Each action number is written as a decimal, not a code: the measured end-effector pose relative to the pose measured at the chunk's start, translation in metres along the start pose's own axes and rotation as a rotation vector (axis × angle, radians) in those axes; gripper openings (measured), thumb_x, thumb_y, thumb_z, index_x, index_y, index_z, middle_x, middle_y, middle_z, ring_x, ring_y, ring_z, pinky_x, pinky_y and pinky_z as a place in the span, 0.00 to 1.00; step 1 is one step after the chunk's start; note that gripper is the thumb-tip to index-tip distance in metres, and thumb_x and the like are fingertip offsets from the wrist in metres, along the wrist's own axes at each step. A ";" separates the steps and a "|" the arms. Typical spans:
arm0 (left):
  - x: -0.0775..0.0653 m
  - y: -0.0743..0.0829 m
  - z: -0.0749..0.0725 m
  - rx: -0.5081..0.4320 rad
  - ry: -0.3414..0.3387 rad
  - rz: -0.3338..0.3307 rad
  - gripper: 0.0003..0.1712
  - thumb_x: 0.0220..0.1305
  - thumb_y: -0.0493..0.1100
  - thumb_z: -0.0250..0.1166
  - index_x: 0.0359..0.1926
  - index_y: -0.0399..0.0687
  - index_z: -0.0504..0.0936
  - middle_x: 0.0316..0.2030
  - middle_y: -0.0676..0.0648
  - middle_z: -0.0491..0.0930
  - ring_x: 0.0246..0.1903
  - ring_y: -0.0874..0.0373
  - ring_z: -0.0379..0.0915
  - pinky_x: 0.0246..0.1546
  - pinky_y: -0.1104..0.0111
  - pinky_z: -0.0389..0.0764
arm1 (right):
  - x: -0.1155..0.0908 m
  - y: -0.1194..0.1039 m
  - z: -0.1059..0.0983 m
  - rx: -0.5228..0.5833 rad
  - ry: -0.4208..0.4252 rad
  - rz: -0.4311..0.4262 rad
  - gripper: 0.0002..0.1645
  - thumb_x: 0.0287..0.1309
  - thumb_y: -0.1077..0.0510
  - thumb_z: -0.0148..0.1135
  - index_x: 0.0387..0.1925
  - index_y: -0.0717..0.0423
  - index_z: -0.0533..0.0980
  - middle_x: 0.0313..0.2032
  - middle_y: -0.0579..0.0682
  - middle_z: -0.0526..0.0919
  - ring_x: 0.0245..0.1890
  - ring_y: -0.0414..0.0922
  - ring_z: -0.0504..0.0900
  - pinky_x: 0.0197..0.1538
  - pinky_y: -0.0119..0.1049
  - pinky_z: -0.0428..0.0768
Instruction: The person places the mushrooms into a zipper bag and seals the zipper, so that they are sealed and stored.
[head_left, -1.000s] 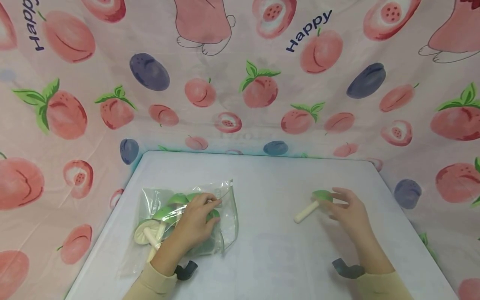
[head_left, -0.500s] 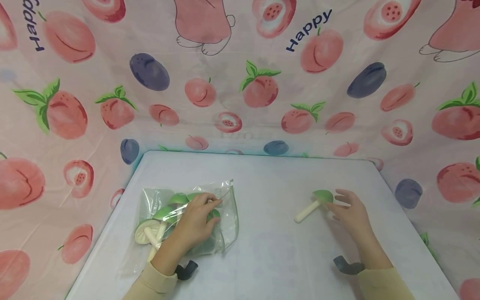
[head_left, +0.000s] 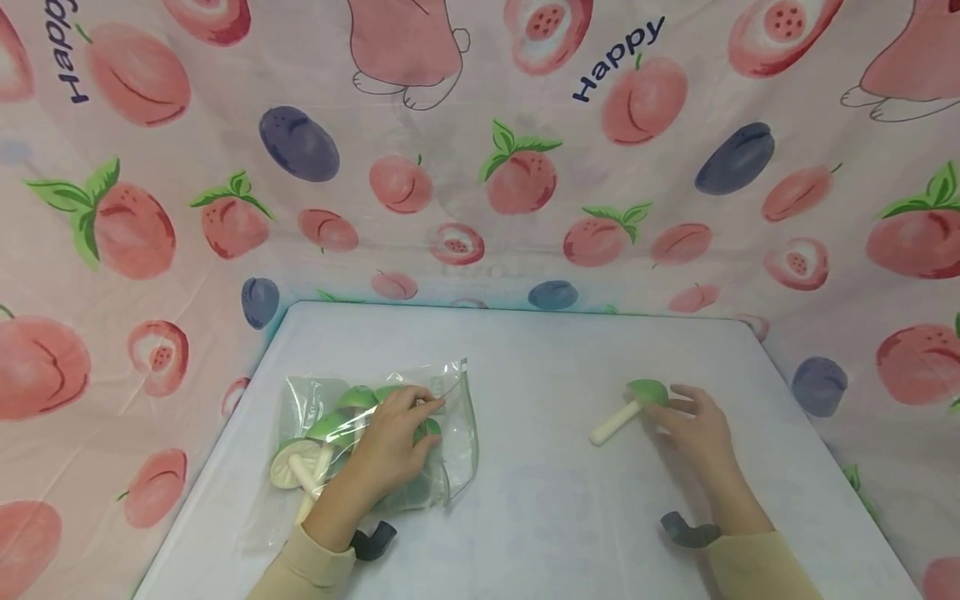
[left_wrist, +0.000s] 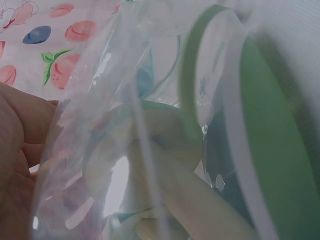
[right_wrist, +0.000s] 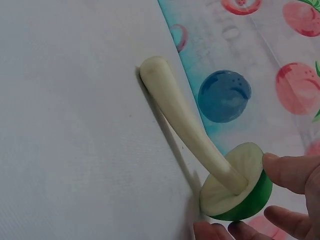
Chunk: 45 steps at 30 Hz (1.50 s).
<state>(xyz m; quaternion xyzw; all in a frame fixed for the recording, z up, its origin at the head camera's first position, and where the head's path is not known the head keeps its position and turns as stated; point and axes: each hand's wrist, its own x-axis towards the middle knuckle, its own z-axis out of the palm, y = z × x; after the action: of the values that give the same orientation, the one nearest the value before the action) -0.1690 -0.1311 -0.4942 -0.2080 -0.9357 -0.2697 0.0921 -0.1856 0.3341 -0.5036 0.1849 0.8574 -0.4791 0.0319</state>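
Observation:
A clear plastic bag (head_left: 461,450) with several green-capped toy mushrooms (head_left: 330,427) inside lies on the left of the table. My left hand (head_left: 390,446) rests over it with loosely bent fingers. In the left wrist view its fingers (left_wrist: 30,120) are beside the clear film, and a mushroom stem (left_wrist: 200,205) shows through. On the right, a single toy mushroom (head_left: 617,422) lies with its pale stem towards the lower left. My right hand (head_left: 697,429) is at its green cap (right_wrist: 255,200), fingers loosely spread around the rim, one fingertip right at the edge.
The white table (head_left: 540,517) has its far edge against a peach-printed cloth (head_left: 480,108), which also hangs along both sides. A black curved piece (head_left: 373,542) sits by the left wrist, and another black piece (head_left: 686,531) by the right wrist.
My right hand shifts slightly away from the cap, then back left against it. The mushroom, the bag and my left hand stay where they were.

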 end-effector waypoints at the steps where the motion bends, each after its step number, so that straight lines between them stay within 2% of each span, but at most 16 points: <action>1: 0.000 0.000 0.000 -0.003 -0.002 -0.001 0.31 0.61 0.38 0.80 0.66 0.46 0.86 0.60 0.50 0.81 0.61 0.50 0.76 0.65 0.51 0.79 | 0.000 0.000 0.001 0.003 0.002 0.000 0.53 0.72 0.42 0.69 0.84 0.58 0.55 0.75 0.73 0.68 0.70 0.68 0.77 0.54 0.42 0.91; 7: 0.000 0.001 -0.001 -0.004 -0.007 -0.008 0.31 0.61 0.39 0.80 0.66 0.47 0.85 0.60 0.51 0.81 0.61 0.51 0.76 0.65 0.51 0.78 | 0.002 -0.001 0.006 0.029 0.012 0.000 0.52 0.73 0.43 0.68 0.84 0.59 0.55 0.75 0.74 0.68 0.70 0.68 0.76 0.55 0.43 0.90; 22: -0.001 0.001 -0.001 -0.004 0.002 -0.005 0.31 0.61 0.39 0.80 0.66 0.49 0.86 0.59 0.51 0.81 0.61 0.51 0.76 0.65 0.51 0.79 | 0.010 -0.008 0.019 0.064 0.049 0.019 0.50 0.72 0.43 0.68 0.83 0.57 0.57 0.75 0.71 0.69 0.68 0.65 0.79 0.51 0.39 0.91; 33: -0.001 0.001 -0.002 -0.016 0.005 0.000 0.31 0.61 0.38 0.80 0.66 0.48 0.86 0.59 0.50 0.81 0.60 0.51 0.76 0.64 0.51 0.79 | 0.007 -0.014 0.024 0.062 0.045 -0.046 0.52 0.69 0.39 0.71 0.83 0.55 0.59 0.74 0.68 0.71 0.67 0.63 0.79 0.49 0.34 0.91; 39: -0.001 0.002 -0.002 -0.012 0.010 0.000 0.31 0.61 0.38 0.80 0.66 0.48 0.85 0.59 0.50 0.81 0.60 0.51 0.76 0.64 0.51 0.79 | 0.004 -0.020 0.029 0.077 0.022 -0.079 0.50 0.69 0.41 0.72 0.81 0.57 0.61 0.73 0.69 0.72 0.62 0.62 0.82 0.47 0.36 0.91; 45: -0.001 0.002 -0.001 -0.004 0.008 -0.001 0.31 0.61 0.38 0.80 0.66 0.48 0.85 0.59 0.50 0.81 0.60 0.51 0.76 0.64 0.51 0.79 | 0.000 -0.026 0.036 0.068 0.006 -0.085 0.49 0.70 0.41 0.71 0.81 0.55 0.61 0.73 0.68 0.72 0.62 0.61 0.83 0.48 0.37 0.91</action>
<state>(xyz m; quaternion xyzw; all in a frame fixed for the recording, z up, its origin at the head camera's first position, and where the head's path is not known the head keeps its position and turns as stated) -0.1672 -0.1311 -0.4927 -0.2069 -0.9348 -0.2724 0.0954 -0.1993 0.2921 -0.5023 0.1507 0.8479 -0.5083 0.0028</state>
